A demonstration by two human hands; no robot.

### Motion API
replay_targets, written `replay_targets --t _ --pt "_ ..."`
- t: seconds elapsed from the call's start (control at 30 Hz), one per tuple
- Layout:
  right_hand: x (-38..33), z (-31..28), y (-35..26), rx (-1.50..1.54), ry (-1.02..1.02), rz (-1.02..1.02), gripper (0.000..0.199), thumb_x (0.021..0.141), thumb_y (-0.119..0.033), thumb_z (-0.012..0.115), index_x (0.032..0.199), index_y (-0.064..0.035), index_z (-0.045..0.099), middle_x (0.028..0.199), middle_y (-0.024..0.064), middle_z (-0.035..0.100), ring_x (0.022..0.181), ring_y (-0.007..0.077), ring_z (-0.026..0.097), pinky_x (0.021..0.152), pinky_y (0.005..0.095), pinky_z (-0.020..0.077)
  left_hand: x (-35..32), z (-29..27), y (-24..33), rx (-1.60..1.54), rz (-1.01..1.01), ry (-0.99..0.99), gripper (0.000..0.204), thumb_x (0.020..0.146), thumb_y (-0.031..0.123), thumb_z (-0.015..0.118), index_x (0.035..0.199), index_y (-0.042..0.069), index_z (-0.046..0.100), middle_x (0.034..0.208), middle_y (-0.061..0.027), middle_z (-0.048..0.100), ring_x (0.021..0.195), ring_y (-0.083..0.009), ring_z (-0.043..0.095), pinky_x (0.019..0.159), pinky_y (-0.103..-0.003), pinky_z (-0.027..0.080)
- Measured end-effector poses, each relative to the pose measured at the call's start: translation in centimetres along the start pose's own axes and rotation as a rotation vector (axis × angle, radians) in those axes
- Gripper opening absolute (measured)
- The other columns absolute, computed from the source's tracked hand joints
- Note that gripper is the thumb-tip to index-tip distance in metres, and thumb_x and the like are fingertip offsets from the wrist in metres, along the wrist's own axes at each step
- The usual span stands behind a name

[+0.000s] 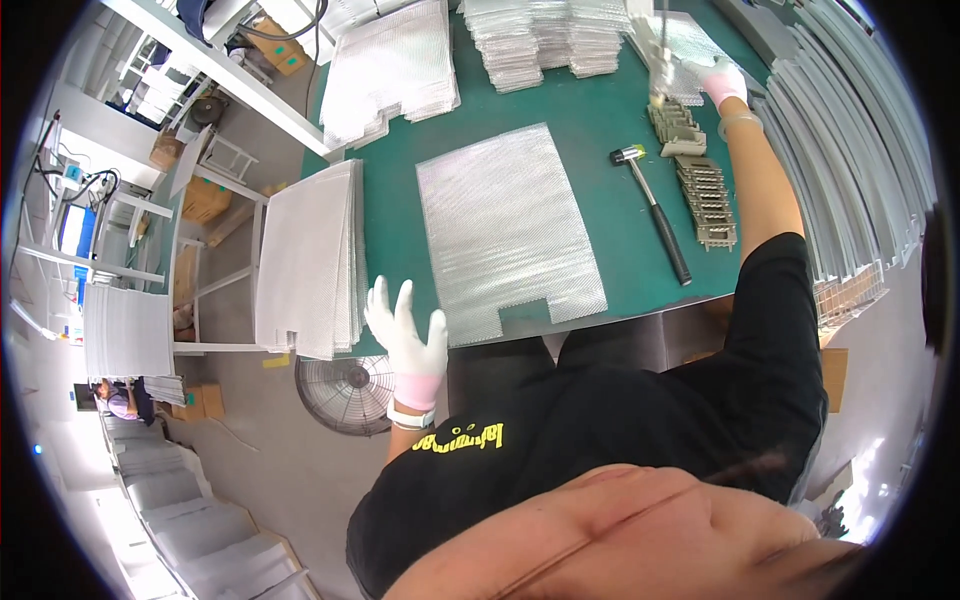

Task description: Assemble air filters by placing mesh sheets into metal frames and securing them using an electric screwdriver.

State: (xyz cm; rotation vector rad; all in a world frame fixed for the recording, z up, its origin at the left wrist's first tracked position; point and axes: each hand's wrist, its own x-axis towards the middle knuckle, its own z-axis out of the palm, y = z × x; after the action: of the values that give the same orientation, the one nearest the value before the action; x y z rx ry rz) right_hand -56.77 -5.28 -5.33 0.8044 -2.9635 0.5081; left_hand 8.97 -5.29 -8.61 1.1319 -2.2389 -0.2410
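My left hand (408, 338), in a white glove with a pink cuff, is raised just past the table's near edge. Its fingers are spread and hold nothing. Closest to it are a stack of pale notched sheets (308, 255) and one silvery, finely textured sheet (510, 220), lying flat with a notch in its near edge. My right arm stretches to the far right, where my gloved right hand (722, 80) is at a textured sheet (690, 38). Its fingers are too unclear to read. Below that hand lie rows of small metal brackets (706, 200).
A small mallet (655, 215) with a black handle lies on the green table (600, 110). Textured sheets (390, 75) are piled at the back. Long pale strips (850, 150) line the right side. A floor fan (350, 390) stands below left; a person (122, 402) is far left.
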Motion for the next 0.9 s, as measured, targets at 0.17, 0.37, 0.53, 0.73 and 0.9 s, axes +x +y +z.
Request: replay_targets --t 0.17,0.37,0.53,0.73,0.9 --pt "1.4 3.1 1.9 0.180 -0.185 0.007 0.090 0.073 -0.069 0.070 0.131 -0.0004 0.064 0.136 0.0254 0.060 0.128 0.0380 0.058 0.106 0.0432 0.0473 -0.2 0.0 0.2 -0.004 0.003 -0.002 0.056 0.084 0.012 0.068 0.137 0.001 0.054 0.154 -0.0260 0.035 0.143 -0.0435 0.033 0.118 -0.053 0.026" --pt "1.6 1.8 2.1 0.411 0.158 0.008 0.103 0.075 -0.074 0.067 0.137 0.0061 0.055 0.136 0.0278 0.060 0.129 0.0371 0.058 0.109 0.0398 0.0435 -0.1 0.2 0.4 -0.038 -0.008 -0.016 0.056 0.084 0.011 0.068 0.137 0.000 0.054 0.154 -0.0259 0.034 0.143 -0.0430 0.033 0.118 -0.053 0.027" --pt "-1.8 -2.8 -0.9 0.722 0.600 0.094 0.103 0.077 -0.069 0.073 0.140 0.0089 0.051 0.137 0.0273 0.059 0.130 0.0353 0.057 0.111 0.0380 0.0411 -0.4 0.8 0.0 -0.137 -0.013 -0.048 0.059 0.083 0.013 0.071 0.138 0.001 0.053 0.154 -0.0271 0.034 0.142 -0.0451 0.030 0.118 -0.055 0.023" --pt "-6.4 -4.5 -2.8 0.900 0.737 -0.302 0.087 0.080 -0.046 0.083 0.142 0.0044 0.049 0.137 0.0230 0.059 0.126 0.0297 0.059 0.109 0.0367 0.0445 0.7 1.0 1.4 -0.227 0.041 -0.094 0.054 0.085 0.013 0.070 0.135 -0.001 0.055 0.150 -0.0254 0.040 0.141 -0.0422 0.036 0.118 -0.050 0.028" --pt "-20.8 -3.2 -8.2 1.265 0.492 -0.597 0.080 0.081 0.005 0.072 0.152 0.0019 0.033 0.147 0.0180 0.051 0.134 0.0261 0.052 0.111 0.0386 0.0447 3.3 1.9 3.9 -0.827 -0.082 -0.530 0.055 0.091 0.013 0.068 0.142 0.001 0.051 0.148 -0.0201 0.049 0.138 -0.0298 0.047 0.115 -0.041 0.036"
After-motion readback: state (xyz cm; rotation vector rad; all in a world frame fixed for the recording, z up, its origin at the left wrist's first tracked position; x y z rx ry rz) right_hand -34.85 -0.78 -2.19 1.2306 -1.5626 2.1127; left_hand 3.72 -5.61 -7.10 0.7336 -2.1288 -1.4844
